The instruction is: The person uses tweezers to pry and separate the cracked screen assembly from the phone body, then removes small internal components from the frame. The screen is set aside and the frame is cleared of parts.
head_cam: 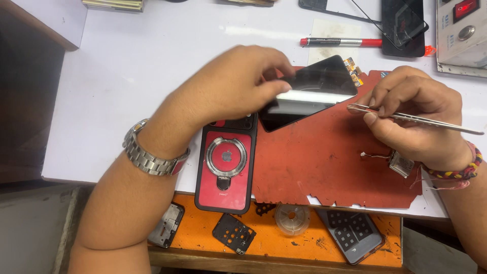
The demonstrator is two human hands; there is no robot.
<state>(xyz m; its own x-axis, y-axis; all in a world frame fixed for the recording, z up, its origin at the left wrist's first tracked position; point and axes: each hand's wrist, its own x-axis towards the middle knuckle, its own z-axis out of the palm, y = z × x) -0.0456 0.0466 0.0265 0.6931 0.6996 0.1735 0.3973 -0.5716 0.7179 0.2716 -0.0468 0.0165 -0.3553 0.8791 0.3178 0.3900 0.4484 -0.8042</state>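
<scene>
My left hand (231,83) grips a black phone screen panel (309,94) by its left edge, holding it tilted over a worn red work mat (329,162). Small flex connectors (353,69) stick out at the panel's upper right corner. My right hand (411,114) pinches metal tweezers (421,120), their tips pointing left just beside the panel's right edge. A steel watch is on my left wrist, a braided band on my right.
A phone in a red case with a ring holder (227,167) lies left of the mat. A red marker (340,42) and a second black phone (403,25) lie at the back, a grey box with a red switch (461,30) far right. Phone parts sit on an orange shelf (203,233) below.
</scene>
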